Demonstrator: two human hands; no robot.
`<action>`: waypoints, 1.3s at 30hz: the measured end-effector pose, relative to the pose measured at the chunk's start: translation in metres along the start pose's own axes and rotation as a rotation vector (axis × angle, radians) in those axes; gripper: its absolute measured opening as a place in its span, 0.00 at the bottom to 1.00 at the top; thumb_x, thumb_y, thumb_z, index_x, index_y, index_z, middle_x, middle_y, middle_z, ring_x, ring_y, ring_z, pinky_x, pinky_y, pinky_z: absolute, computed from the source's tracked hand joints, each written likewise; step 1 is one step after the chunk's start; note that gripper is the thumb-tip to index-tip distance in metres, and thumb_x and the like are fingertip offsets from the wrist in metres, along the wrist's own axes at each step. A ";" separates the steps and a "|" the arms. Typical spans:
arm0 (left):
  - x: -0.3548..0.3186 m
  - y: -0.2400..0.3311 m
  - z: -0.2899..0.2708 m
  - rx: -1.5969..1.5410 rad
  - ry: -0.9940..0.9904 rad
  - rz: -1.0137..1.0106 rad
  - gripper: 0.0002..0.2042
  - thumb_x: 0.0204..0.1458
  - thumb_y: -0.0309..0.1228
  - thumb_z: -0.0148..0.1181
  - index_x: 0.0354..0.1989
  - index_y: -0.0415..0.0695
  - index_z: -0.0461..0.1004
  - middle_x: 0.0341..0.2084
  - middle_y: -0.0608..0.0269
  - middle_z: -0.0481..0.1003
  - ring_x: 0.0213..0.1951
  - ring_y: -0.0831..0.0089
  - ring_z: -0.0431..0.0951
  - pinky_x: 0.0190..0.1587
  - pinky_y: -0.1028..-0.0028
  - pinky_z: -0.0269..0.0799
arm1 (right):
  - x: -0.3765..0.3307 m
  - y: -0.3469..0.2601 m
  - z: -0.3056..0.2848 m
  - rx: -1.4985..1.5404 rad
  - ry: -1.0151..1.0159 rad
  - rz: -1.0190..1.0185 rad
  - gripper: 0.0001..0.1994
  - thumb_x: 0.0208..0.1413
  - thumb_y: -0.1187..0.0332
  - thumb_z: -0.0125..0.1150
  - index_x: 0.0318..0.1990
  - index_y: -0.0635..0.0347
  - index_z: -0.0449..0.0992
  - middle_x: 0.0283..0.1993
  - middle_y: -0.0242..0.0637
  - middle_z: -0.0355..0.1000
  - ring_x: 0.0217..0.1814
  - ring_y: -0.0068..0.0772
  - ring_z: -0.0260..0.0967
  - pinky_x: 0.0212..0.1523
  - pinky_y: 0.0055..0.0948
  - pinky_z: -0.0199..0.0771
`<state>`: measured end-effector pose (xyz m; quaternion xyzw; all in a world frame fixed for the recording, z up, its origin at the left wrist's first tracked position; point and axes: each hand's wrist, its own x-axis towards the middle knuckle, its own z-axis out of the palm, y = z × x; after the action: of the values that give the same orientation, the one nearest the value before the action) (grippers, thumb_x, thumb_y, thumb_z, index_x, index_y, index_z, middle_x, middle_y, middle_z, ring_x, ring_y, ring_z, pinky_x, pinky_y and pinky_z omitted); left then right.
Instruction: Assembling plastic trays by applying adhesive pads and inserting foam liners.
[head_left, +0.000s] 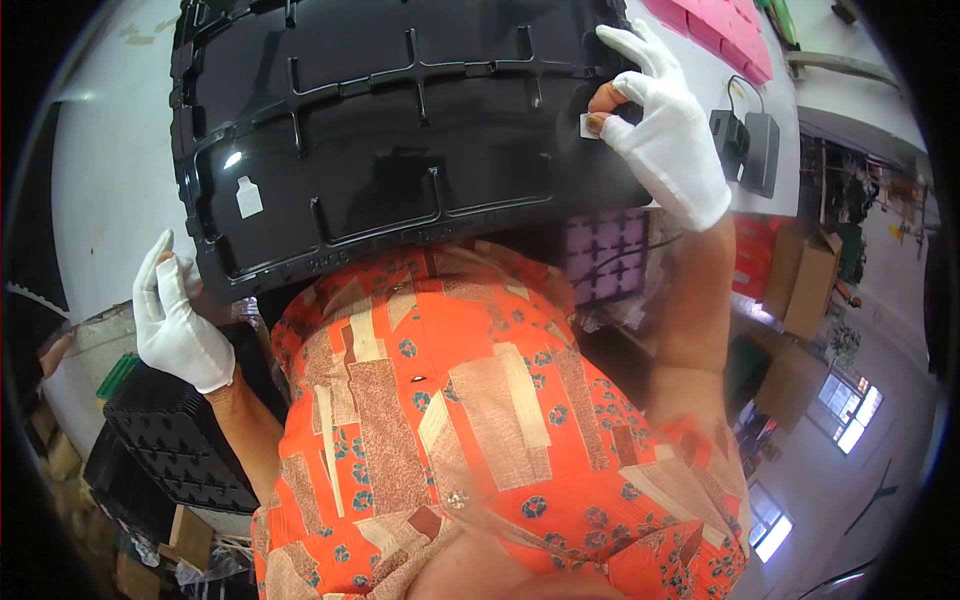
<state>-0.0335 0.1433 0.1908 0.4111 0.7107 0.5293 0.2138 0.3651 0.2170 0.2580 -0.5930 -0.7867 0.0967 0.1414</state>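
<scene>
A large black plastic tray (pixel 370 170) with raised ribs and shallow compartments lies before me. A small white bottle-shaped piece (pixel 249 197) rests in its near left compartment. My right hand (pixel 665 140), in a white glove with bare thumb and index tips, pinches a small white piece (pixel 586 126) over the tray's right side. Its other fingers stretch outward. Beside the tray's near left corner is my left hand (pixel 185 330), also white-gloved, its fingers drawn together. Something pale shows at its fingertips, too small to make out.
The tray sits on a white table (pixel 105 190). Pink molded trays (pixel 715 35) lie at the far right, near a black power adapter (pixel 760 155) with a cable. Stacked black trays (pixel 180 430) stand below left. Cardboard boxes (pixel 800 280) stand to the right.
</scene>
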 end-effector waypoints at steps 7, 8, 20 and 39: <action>-0.012 0.004 0.010 -0.025 -0.027 -0.002 0.11 0.63 0.23 0.55 0.49 0.31 0.77 0.39 0.63 0.79 0.34 0.84 0.75 0.38 0.83 0.70 | -0.009 0.001 0.007 0.020 0.077 -0.111 0.06 0.40 0.82 0.64 0.24 0.63 0.73 0.66 0.45 0.66 0.76 0.52 0.51 0.72 0.45 0.52; -0.012 0.006 0.011 -0.007 -0.027 0.027 0.11 0.63 0.23 0.54 0.49 0.31 0.77 0.37 0.64 0.79 0.33 0.84 0.74 0.36 0.83 0.69 | -0.014 0.006 0.011 -0.062 0.139 -0.184 0.07 0.38 0.81 0.65 0.26 0.62 0.73 0.64 0.44 0.68 0.74 0.52 0.54 0.71 0.46 0.53; -0.032 0.101 0.000 -0.276 -0.907 -0.059 0.14 0.53 0.19 0.62 0.49 0.34 0.79 0.33 0.58 0.81 0.31 0.78 0.79 0.34 0.79 0.74 | -0.044 -0.121 0.016 0.630 0.355 -0.202 0.12 0.36 0.89 0.55 0.30 0.65 0.71 0.65 0.60 0.62 0.76 0.61 0.49 0.72 0.56 0.53; -0.042 0.043 -0.025 -0.555 -0.337 -0.519 0.08 0.57 0.22 0.59 0.43 0.35 0.79 0.31 0.61 0.79 0.29 0.81 0.75 0.32 0.81 0.70 | 0.066 -0.180 0.084 -0.008 0.120 -0.424 0.08 0.37 0.79 0.69 0.29 0.61 0.81 0.62 0.42 0.70 0.70 0.52 0.59 0.67 0.41 0.62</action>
<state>-0.0120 0.0992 0.2342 0.2261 0.5761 0.5546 0.5563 0.1572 0.2319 0.2436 -0.4194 -0.8845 0.0263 0.2028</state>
